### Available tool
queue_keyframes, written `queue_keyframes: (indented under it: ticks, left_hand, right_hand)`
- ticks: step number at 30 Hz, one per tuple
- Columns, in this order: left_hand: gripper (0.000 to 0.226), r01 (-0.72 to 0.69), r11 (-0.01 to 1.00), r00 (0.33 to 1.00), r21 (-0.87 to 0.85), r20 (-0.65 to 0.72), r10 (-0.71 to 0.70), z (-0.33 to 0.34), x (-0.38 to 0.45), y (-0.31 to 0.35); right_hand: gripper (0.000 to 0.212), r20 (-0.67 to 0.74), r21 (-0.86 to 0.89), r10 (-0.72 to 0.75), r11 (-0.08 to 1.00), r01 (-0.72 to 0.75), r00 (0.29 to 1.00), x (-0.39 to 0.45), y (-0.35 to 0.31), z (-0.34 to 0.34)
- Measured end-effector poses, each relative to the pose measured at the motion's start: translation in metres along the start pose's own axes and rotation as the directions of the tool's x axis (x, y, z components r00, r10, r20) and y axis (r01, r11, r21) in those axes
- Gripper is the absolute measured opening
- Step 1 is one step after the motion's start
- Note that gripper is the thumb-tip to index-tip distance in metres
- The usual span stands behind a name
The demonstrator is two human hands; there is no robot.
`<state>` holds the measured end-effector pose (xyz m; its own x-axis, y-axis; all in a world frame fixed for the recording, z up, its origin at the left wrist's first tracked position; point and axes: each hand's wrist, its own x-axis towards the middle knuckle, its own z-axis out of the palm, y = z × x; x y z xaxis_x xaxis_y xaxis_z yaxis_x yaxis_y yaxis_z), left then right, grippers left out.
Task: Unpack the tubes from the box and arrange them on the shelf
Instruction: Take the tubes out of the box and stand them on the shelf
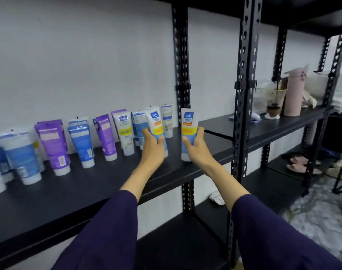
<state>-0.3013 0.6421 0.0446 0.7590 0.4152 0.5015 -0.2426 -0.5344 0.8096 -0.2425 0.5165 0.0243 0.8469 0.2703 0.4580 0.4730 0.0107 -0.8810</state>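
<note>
Black shelf [107,182]: a row of tubes [55,145] already stands cap-down along the wall; the box is out of view, so what remains cannot be told.
Left hand [152,147]: fingers wrapped around a yellow-banded tube [156,121], upright beside the row.
Right hand [195,147]: clasping a matching tube [188,123], its cap on the board.

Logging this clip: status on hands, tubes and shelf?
Left hand gripping a Safi tube; right hand gripping another Safi tube, both upright, caps down on the black shelf. Row of tubes standing left. Nothing blocking.
</note>
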Motion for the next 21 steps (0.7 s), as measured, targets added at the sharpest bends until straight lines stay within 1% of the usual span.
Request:
queue_keyframes:
  ticks: [4,7,9,11,13,17,21]
  left_hand:
    - [0.043,0.016,0.999,0.999,0.032,0.031,-0.017,0.003,0.007,-0.024]
    - [0.045,0.018,0.995,0.998,0.098,0.053,-0.023,0.007,0.016,-0.037]
    - [0.041,0.021,0.988,0.998,0.152,0.059,-0.030,0.009,0.022,-0.042]
    - [0.037,0.028,0.983,0.998,0.180,0.046,-0.037,0.011,0.030,-0.046]
    - [0.036,0.031,0.979,0.999,0.199,0.035,-0.038,0.014,0.037,-0.049]
    - [0.036,0.044,0.971,0.997,0.234,0.050,-0.057,0.022,0.051,-0.056]
    - [0.038,0.065,0.957,0.996,0.282,0.037,-0.078,0.029,0.065,-0.067]
  right_hand:
    - [0.043,-0.005,-0.018,-0.048,0.999,0.048,0.999,0.002,0.013,0.003]
    - [0.047,-0.062,-0.119,-0.073,0.991,0.066,0.995,0.008,0.028,0.004]
    - [0.043,-0.086,-0.208,-0.085,0.976,0.066,0.993,0.015,0.033,0.005]
    - [0.040,-0.084,-0.255,-0.059,0.966,0.035,0.995,0.024,0.034,0.006]
    - [0.038,-0.076,-0.259,-0.012,0.966,-0.008,0.997,0.035,0.033,0.006]
    - [0.038,-0.049,-0.301,0.085,0.949,-0.096,0.995,0.058,0.038,0.007]
    - [0.040,-0.001,-0.393,0.143,0.910,-0.132,0.990,0.084,0.050,0.012]
